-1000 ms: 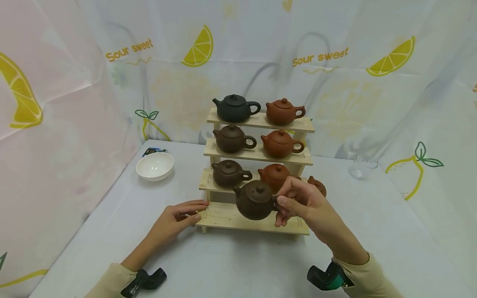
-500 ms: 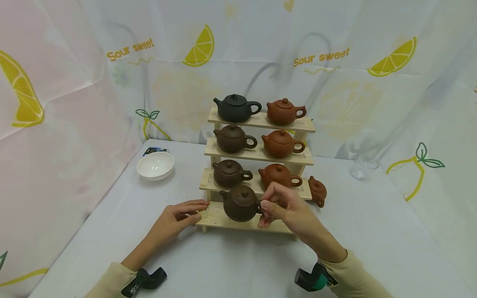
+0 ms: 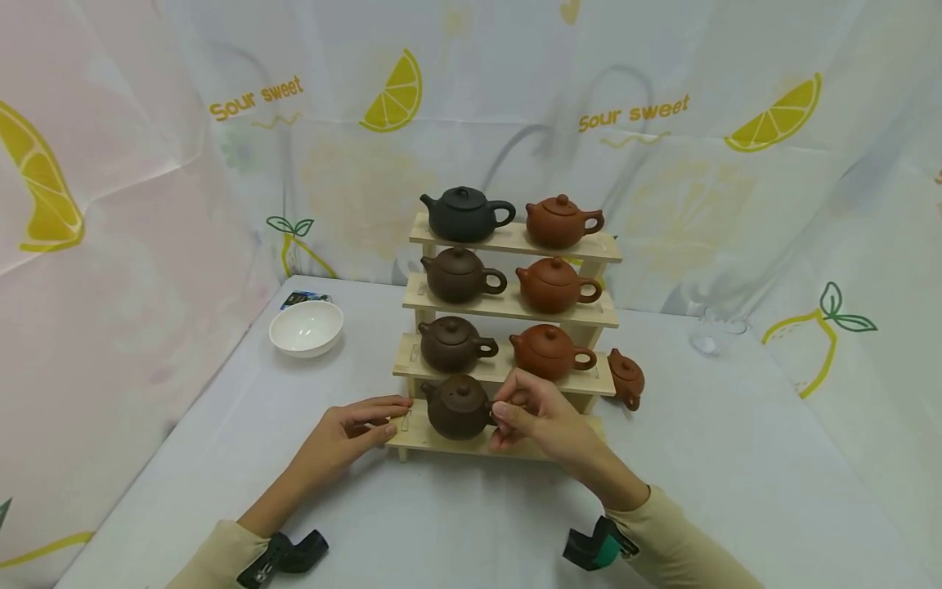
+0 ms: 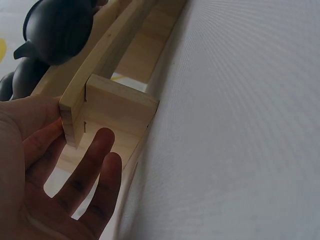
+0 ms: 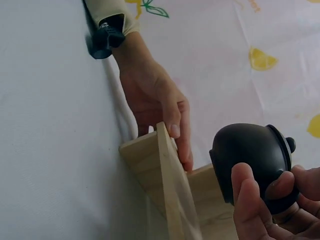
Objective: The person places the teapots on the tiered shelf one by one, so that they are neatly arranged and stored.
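Note:
My right hand [image 3: 540, 417] pinches the handle of a dark brown teapot [image 3: 458, 407] at the left half of the bottom shelf. In the right wrist view this teapot [image 5: 250, 155] appears just off the board; whether its base touches the wood cannot be told. My left hand [image 3: 361, 429] holds the left end of the wooden display rack [image 3: 500, 442]. The left wrist view shows fingers [image 4: 102, 145] on both sides of the board end. Directly above on the third tier sit another dark brown teapot [image 3: 450, 343] and a reddish-brown teapot [image 3: 548, 352].
Upper tiers carry a black teapot [image 3: 464, 214], a brown one [image 3: 456, 276] and two reddish ones [image 3: 562, 221]. A small reddish teapot [image 3: 625, 379] lies right of the rack. A white bowl [image 3: 305, 329] stands left, a clear glass vessel [image 3: 710, 331] far right.
My right hand has carried the dark brown teapot leftward and slightly down, to the left half of the bottom shelf. My left hand has stayed at the shelf's left end.

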The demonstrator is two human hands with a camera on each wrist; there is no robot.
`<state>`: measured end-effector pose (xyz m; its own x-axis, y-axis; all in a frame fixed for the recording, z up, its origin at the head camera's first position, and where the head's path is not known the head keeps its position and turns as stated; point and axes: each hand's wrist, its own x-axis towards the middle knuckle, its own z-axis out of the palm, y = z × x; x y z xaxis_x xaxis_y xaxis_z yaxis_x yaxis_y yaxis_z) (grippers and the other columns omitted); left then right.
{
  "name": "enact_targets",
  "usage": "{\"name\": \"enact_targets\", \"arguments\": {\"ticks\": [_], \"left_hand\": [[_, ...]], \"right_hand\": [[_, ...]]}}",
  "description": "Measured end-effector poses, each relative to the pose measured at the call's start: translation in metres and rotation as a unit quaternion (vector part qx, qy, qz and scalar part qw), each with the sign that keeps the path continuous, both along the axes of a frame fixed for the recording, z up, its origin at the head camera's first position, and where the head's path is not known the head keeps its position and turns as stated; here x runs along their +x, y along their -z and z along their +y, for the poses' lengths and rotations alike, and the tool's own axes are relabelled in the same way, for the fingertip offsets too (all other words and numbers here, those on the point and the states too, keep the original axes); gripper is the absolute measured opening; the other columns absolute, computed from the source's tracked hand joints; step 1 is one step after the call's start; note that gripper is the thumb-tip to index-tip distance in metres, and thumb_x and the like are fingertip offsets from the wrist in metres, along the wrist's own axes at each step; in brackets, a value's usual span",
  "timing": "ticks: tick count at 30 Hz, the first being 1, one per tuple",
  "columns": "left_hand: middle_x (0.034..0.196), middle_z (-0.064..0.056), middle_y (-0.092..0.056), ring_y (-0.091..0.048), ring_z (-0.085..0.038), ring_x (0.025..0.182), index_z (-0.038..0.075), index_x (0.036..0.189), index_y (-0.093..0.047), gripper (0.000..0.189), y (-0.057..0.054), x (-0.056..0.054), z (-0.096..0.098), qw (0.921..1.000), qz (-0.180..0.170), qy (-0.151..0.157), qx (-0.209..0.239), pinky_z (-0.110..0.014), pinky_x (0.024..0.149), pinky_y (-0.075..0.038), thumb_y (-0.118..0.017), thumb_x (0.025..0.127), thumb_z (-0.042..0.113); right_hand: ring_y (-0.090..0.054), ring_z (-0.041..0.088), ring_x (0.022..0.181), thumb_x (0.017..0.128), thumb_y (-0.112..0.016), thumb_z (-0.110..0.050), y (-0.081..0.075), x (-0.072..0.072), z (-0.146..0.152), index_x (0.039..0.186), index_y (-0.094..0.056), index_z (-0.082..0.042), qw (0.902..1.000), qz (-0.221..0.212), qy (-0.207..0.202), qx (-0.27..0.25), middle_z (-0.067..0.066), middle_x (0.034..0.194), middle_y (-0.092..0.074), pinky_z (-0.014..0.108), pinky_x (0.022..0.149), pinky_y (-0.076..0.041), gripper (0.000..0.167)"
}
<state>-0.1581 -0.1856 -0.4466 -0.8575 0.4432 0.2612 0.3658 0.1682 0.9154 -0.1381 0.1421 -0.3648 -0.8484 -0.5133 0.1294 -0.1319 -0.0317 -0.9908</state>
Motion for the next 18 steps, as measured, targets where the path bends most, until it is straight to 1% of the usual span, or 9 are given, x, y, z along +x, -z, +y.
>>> {"name": "enact_targets", "arguments": {"ticks": [5, 12, 18], "left_hand": [[0.139, -0.005, -0.065, -0.057, -0.01, 0.129, 0.009, 0.128, -0.075, 0.029, 0.001, 0.0, 0.0, 1.0, 0.001, 0.001, 0.004, -0.031, 0.086, -0.057, -0.072, 0.099, 0.007], [0.139, -0.006, -0.065, -0.058, -0.012, 0.129, 0.006, 0.128, -0.075, 0.029, 0.003, -0.001, 0.0, 0.9998, 0.007, 0.009, 0.013, -0.031, 0.086, -0.057, -0.071, 0.099, 0.005], [0.139, -0.006, -0.065, -0.058, -0.012, 0.129, 0.007, 0.128, -0.075, 0.029, 0.003, -0.002, -0.001, 0.9998, 0.007, 0.01, 0.013, -0.031, 0.086, -0.057, -0.071, 0.099, 0.005]], "right_hand": [[-0.073, 0.022, 0.07, 0.104, -0.057, 0.005, 0.009, -0.004, -0.004, 0.1, -0.05, 0.013, 0.9999, -0.002, -0.009, -0.01, 0.014, 0.076, -0.059, 0.032, 0.065, -0.06, 0.012], [-0.073, 0.022, 0.068, 0.104, -0.057, 0.005, 0.02, -0.007, -0.011, 0.101, -0.052, 0.01, 0.9994, -0.031, 0.006, 0.011, 0.01, 0.077, -0.059, 0.033, 0.063, -0.06, 0.007], [-0.073, 0.024, 0.069, 0.104, -0.056, 0.007, 0.024, -0.009, -0.014, 0.1, -0.052, 0.009, 0.9996, -0.018, 0.011, 0.018, 0.011, 0.078, -0.059, 0.033, 0.062, -0.06, 0.006]]}}
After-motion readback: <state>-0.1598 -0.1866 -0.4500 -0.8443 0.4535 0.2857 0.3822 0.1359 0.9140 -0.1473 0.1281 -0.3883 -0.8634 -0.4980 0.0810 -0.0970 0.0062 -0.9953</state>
